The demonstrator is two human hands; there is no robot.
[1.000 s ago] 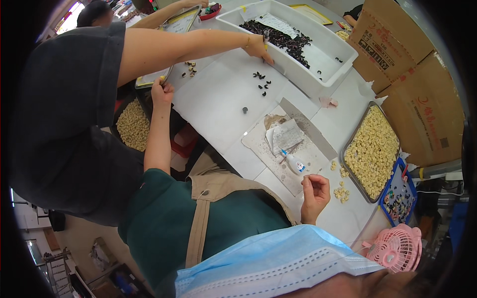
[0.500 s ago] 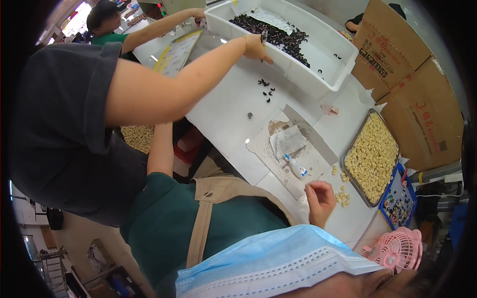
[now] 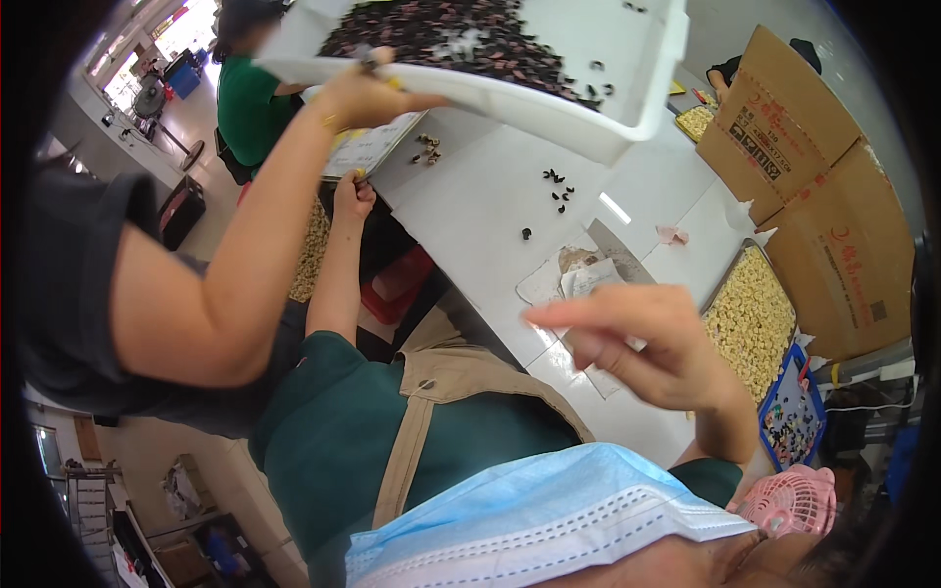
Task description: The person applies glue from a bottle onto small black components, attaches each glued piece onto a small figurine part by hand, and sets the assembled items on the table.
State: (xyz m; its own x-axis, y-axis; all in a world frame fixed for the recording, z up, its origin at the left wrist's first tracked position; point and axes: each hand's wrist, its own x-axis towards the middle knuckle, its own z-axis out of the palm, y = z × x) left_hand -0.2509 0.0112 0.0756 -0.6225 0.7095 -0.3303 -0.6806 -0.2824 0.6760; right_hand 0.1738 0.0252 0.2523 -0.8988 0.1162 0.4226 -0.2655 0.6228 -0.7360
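My left hand (image 3: 355,196) is closed at the near edge of a flat, yellow-edged board or tray (image 3: 365,152) with a pale printed surface. My right hand (image 3: 647,343) is raised over the table, its index finger stretched out and the other fingers bent, with nothing visible in it. Beneath it, partly covered, lies a dirty grey board (image 3: 537,286) with crumpled white paper (image 3: 590,277) on it. A co-worker's hand (image 3: 365,98) grips the side of a large white tub (image 3: 627,132) holding many small black and brownish curved pieces (image 3: 441,44).
Small black pieces (image 3: 559,181) lie scattered on the white table (image 3: 470,196). On the right are a metal tray of yellowish pieces (image 3: 750,323), a blue tray (image 3: 794,412), a pink fan (image 3: 789,500) and a cardboard box (image 3: 784,127). Another person in green (image 3: 250,118) sits beyond.
The co-worker's tub has moved left and toward me, lifted and tilted. My right hand has risen and stretched its index finger. My left hand, hidden before, now shows at the yellow-edged board.
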